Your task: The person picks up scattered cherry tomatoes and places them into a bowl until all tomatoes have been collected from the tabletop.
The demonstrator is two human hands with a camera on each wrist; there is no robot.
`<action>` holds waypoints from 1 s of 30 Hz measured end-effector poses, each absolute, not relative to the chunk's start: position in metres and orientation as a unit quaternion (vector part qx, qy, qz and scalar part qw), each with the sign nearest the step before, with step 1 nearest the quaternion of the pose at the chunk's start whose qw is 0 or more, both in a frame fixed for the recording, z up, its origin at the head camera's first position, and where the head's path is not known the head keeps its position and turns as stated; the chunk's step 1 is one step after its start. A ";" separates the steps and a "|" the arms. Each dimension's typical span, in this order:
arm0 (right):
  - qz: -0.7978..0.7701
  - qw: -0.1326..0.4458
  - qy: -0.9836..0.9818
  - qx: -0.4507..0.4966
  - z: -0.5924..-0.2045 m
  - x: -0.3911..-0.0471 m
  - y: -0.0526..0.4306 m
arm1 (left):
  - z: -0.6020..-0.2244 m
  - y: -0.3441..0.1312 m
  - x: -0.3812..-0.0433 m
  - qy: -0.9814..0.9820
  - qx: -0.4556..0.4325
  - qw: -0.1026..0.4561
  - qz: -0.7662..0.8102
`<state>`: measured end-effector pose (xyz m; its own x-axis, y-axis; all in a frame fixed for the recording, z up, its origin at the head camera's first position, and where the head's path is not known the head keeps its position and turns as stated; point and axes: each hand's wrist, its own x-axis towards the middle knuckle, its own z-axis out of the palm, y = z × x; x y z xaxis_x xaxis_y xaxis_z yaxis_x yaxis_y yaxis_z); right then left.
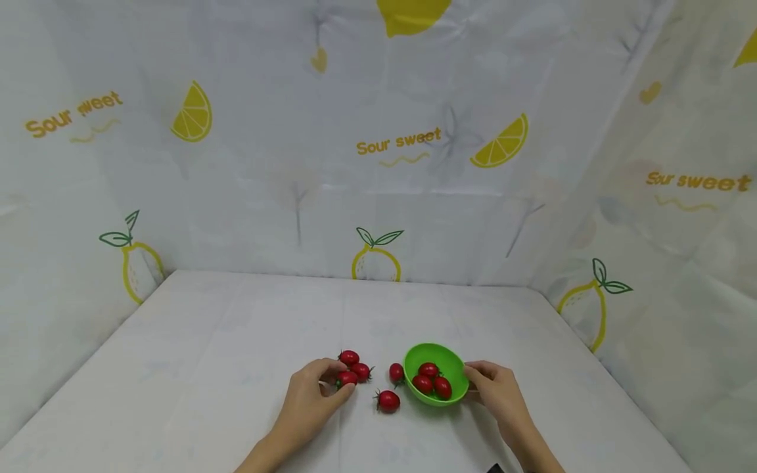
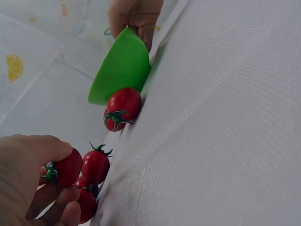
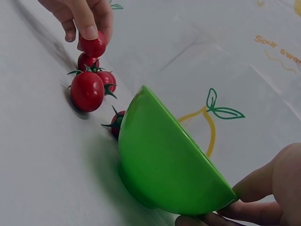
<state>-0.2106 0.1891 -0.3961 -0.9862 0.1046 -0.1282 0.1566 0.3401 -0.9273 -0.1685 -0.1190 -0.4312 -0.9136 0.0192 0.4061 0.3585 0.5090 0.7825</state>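
Note:
My left hand (image 1: 309, 402) pinches a cherry tomato (image 2: 68, 168) between thumb and fingers, and in the right wrist view this tomato (image 3: 93, 45) appears just above the others. Close by lie two more tomatoes, one farther back (image 1: 349, 357) and one to its right (image 1: 361, 372). My right hand (image 1: 501, 397) grips the right edge of a green bowl (image 1: 454, 369), thumb at the rim and fingers beneath. Three tomatoes sit inside the bowl. Between the hands, one tomato (image 1: 396, 373) lies against or near the bowl's left side, and another (image 1: 388, 401) lies nearer me.
A white cloth covers the table (image 1: 236, 341). Behind it and at both sides hang pale curtains (image 1: 248, 184) printed with lemons and lettering. A small dark object (image 1: 495, 468) shows at the bottom edge, by the right forearm.

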 end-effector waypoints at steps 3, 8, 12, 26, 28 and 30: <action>-0.569 0.023 0.818 0.084 -0.396 -0.209 0.189 | -0.432 -0.118 -0.168 -0.849 -0.109 0.178 -0.486; -0.570 0.018 0.818 0.079 -0.395 -0.209 0.189 | -0.431 -0.117 -0.169 -0.847 -0.111 0.184 -0.486; -0.573 0.016 0.816 0.078 -0.395 -0.209 0.190 | -0.430 -0.116 -0.170 -0.841 -0.105 0.185 -0.498; -0.576 0.014 0.814 0.075 -0.398 -0.211 0.188 | -0.432 -0.119 -0.172 -0.823 -0.078 0.209 -0.523; -0.575 0.013 0.814 0.075 -0.398 -0.211 0.189 | -0.431 -0.119 -0.172 -0.823 -0.078 0.207 -0.523; -0.573 0.015 0.816 0.076 -0.399 -0.211 0.188 | -0.431 -0.119 -0.171 -0.824 -0.078 0.206 -0.522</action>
